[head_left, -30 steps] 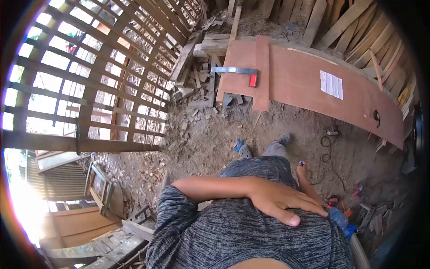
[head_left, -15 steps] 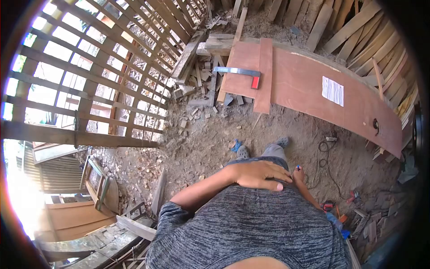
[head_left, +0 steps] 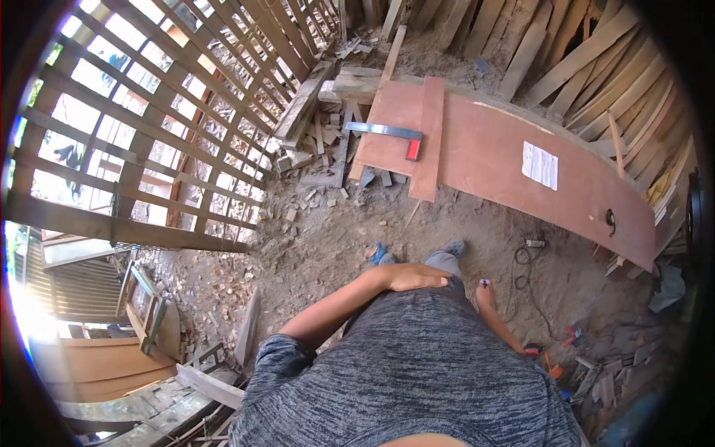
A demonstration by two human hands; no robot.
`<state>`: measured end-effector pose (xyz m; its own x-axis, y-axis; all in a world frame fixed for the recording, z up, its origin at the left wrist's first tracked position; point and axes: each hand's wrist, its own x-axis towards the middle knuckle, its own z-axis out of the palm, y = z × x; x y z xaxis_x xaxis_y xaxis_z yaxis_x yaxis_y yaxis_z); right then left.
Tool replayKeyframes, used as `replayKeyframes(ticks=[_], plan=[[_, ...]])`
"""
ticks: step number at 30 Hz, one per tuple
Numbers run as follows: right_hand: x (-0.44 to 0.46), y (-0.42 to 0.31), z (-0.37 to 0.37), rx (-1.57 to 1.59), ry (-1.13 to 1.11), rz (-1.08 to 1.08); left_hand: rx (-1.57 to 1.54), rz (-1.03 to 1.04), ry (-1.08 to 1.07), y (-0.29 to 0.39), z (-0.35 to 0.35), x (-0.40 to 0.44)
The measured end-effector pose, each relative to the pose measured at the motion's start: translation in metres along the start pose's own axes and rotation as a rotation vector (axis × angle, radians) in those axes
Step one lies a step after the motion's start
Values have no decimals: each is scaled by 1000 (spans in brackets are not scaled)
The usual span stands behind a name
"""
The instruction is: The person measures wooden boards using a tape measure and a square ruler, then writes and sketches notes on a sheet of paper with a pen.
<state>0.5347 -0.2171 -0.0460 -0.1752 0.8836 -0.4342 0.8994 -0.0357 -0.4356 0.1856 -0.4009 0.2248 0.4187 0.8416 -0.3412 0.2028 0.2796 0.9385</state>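
My left hand point(head_left: 414, 276) lies flat against the front of my grey shirt point(head_left: 439, 350), fingers stretched out and partly hidden at its far side. Beside my right thigh, my right hand point(head_left: 485, 293) is closed on what looks like a pen point(head_left: 484, 282); only its small blue end shows. Ahead lies a long reddish plywood sheet point(head_left: 491, 156). A narrower plywood strip point(head_left: 427, 141) crosses it near its left end. On the sheet and strip rests a metal square point(head_left: 387, 131) with a red-marked handle. A sheet of white paper point(head_left: 540, 165) lies farther right.
Wood offcuts point(head_left: 316, 160) litter the ground left of the plywood. A slatted wooden fence point(head_left: 149, 141) stands at left, and planks point(head_left: 581, 67) lean at the back right. A black cord point(head_left: 525, 279) and a red power tool point(head_left: 532, 349) lie on the right.
My left hand has slid farther down and forward on my shirt, and less of its fingers shows. The view has shifted slightly. My right hand still holds the pen.
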Motion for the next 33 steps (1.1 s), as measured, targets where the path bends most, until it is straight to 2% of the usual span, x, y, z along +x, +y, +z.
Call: replayKeyframes(ticks=[3,6,9,12,15,18,21,27,30,33], plan=[[-6,-10,-6,22,-28,11,57,-144,154,-6,-2,-6],[-16,-5,-5,14,-49,40,174,-201,393,-21,-3,-7],[-20,-3,-5,-31,-51,58,65,-334,492,-29,-7,-11],[-17,10,1,-42,-66,72,35,-201,566,-91,3,-7],[-16,27,11,2,-27,54,51,-205,641,-99,11,-24],[-19,20,9,0,-32,52,45,-276,687,-133,19,-29],[-18,15,5,-15,-16,35,46,-227,683,-140,21,-34],[-11,7,12,56,35,-13,86,-395,640,-137,23,-26],[-8,10,15,70,24,-14,35,-296,625,-111,20,-25],[-16,-8,-1,24,-33,25,54,-271,599,-115,21,-16]])
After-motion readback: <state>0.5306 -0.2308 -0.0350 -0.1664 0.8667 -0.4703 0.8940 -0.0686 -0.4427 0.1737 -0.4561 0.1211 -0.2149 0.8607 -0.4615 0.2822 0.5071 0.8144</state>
